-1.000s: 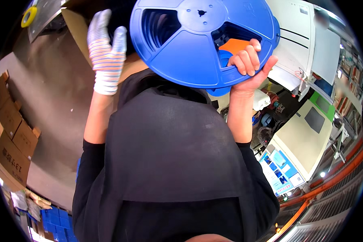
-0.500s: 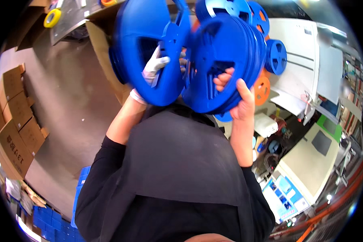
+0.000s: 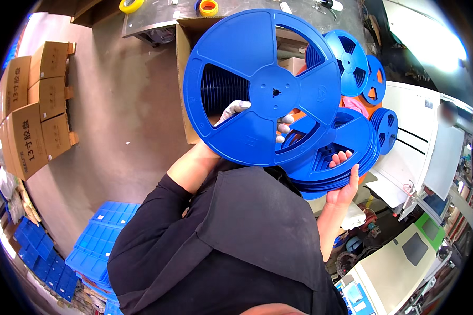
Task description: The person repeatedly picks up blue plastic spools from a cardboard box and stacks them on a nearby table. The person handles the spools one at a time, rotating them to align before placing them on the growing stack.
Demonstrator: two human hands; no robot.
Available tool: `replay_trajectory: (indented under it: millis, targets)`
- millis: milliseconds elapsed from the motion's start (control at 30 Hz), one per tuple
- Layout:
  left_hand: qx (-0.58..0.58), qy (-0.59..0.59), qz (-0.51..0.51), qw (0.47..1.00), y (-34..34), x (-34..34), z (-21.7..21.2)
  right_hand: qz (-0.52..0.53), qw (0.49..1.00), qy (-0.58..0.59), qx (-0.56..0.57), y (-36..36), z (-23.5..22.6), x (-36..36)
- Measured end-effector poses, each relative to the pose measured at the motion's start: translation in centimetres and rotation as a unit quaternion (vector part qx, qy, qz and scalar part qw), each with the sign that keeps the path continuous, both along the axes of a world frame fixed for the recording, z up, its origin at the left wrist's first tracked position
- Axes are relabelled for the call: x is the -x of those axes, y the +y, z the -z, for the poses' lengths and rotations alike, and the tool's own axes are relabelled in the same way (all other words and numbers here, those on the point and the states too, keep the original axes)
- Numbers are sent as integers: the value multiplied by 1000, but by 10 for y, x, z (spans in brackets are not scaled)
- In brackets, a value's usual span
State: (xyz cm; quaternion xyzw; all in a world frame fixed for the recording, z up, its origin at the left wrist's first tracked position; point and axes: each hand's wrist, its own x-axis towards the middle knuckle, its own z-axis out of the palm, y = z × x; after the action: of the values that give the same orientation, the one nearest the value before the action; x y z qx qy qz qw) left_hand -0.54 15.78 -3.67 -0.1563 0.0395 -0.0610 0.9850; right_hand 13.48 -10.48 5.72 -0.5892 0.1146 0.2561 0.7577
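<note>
A large blue plastic reel (image 3: 236, 50) with three open windows faces me, held up by my left hand (image 3: 231, 111). That hand wears a pale glove; its fingers are closed round a spoke beside the hub. My bare right hand (image 3: 344, 193) grips the rim of a stack of blue reels (image 3: 363, 149), fingers through a window and thumb outside. The single reel overlaps the stack's left part. Through its left window, a row of dark reel edges (image 3: 220, 89) shows beside an open cardboard box (image 3: 183, 79). The reel hides much of the box.
More blue reels (image 3: 347, 58) stand behind on the right, near orange ones. A metal table (image 3: 236, 9) at the back bears a yellow tape roll (image 3: 131, 5) and an orange roll (image 3: 208, 7). Stacked cartons (image 3: 52, 76) and blue crates (image 3: 100, 239) are left; a cream machine (image 3: 399, 262) is right.
The left-hand reel has swung right and turned to face me, now overlapping the right-hand stack. The stack has moved right and lower. The whole view has shifted.
</note>
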Motion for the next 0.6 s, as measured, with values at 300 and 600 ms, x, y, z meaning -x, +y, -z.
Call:
replay_trajectory:
  millis: [300, 600]
  targets:
    - [41, -24, -3, 999, -1, -10, -4, 10, 997, 22, -72, -11, 4, 4]
    - [-2, -15, -35, 999, 5, -21, -1, 33, 997, 26, -60, -18, 8, 4]
